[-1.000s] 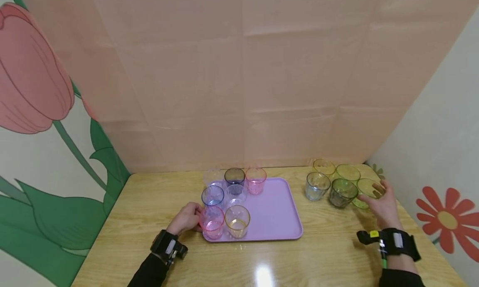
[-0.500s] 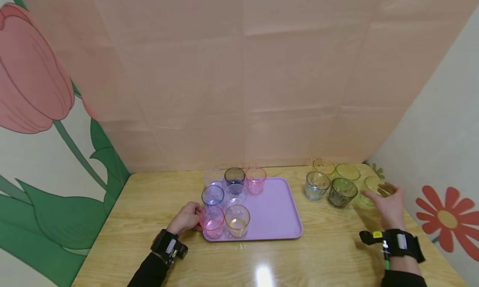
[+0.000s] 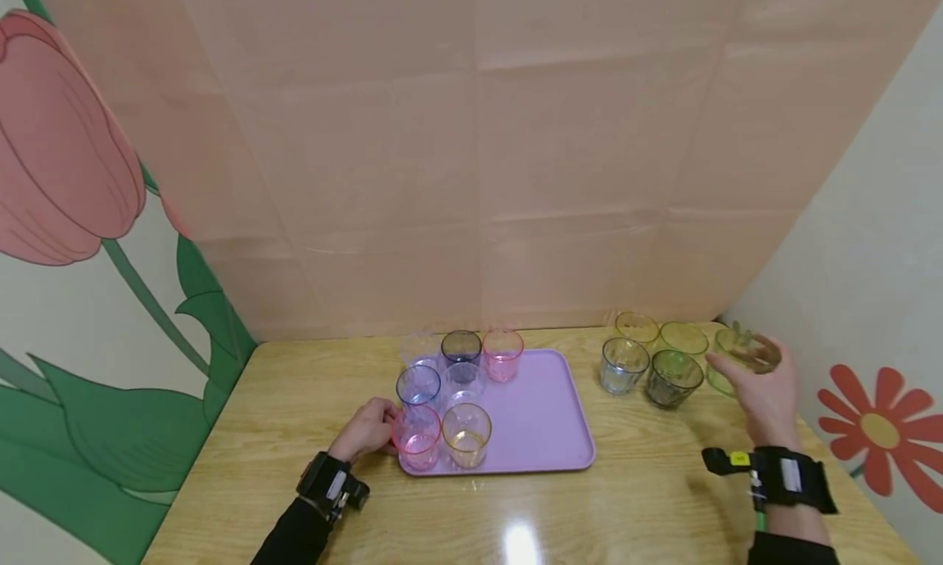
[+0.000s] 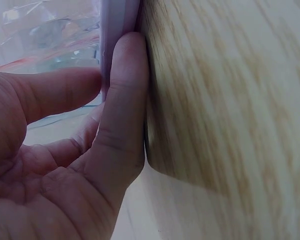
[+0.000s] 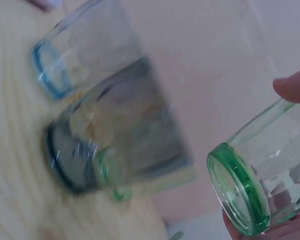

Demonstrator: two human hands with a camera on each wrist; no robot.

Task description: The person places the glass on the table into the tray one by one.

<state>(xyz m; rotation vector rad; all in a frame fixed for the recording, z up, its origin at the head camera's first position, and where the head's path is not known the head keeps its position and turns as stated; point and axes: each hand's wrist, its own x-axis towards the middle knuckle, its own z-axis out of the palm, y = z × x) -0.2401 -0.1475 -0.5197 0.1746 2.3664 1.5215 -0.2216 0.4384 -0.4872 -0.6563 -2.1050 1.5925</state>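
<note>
My left hand (image 3: 368, 428) is at the left edge of the purple tray (image 3: 541, 418), beside the pink glass (image 3: 418, 446). In the left wrist view, thumb and forefinger pinch the tray's rim (image 4: 117, 20), with the forefinger on its outer side. My right hand (image 3: 762, 389) grips a clear glass with a green base (image 5: 240, 190), thumb and fingers on opposite sides. In the right wrist view that glass is tilted, its base off the table. Close to its left stand a dark grey glass (image 3: 672, 385) and a clear blue-tinted glass (image 3: 622, 377).
Several glasses fill the tray's left part, among them a blue glass (image 3: 418, 389), a yellow-rimmed glass (image 3: 467, 442) and a dark glass (image 3: 462, 348). Behind the right-hand group stand a yellow glass (image 3: 637, 327) and a yellow-green glass (image 3: 683, 337). Walls border the wooden table (image 3: 471, 520).
My right hand has closed round the green-based glass, drawn it right, away from the dark grey glass, and raised it. My left hand and the tray have stayed put.
</note>
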